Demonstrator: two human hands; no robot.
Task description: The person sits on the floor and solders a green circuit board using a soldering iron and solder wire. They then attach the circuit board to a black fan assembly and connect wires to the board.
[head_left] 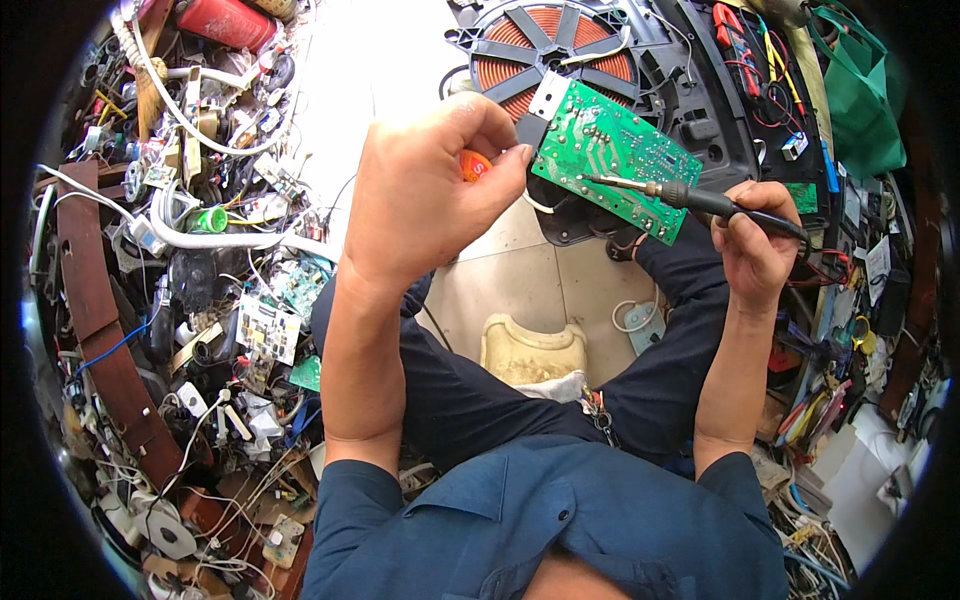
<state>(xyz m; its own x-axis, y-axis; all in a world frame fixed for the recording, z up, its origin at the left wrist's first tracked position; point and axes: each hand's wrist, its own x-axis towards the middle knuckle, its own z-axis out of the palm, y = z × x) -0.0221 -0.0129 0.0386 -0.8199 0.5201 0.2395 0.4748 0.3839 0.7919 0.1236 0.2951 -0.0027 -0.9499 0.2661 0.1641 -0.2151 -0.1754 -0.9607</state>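
A green circuit board (610, 150) lies with its soldered side up, its left corner beside my left hand. My left hand (430, 175) is closed around a small round orange thing (474, 166), mostly hidden by the fingers. Its thumb tip is close to a black part (531, 130) at the board's edge; whether they touch I cannot tell. My right hand (757, 240) grips a soldering iron (700, 200) by its black handle. The iron's thin metal tip points left over the board's solder joints; contact is not clear.
Behind the board sits a copper coil (553, 50) in a black housing (700, 110). A red clamp meter (735, 45) and a green bag (860, 90) are at far right. Heaped parts and cables (230, 330) fill the left. A cream plastic stool (534, 350) stands between my legs.
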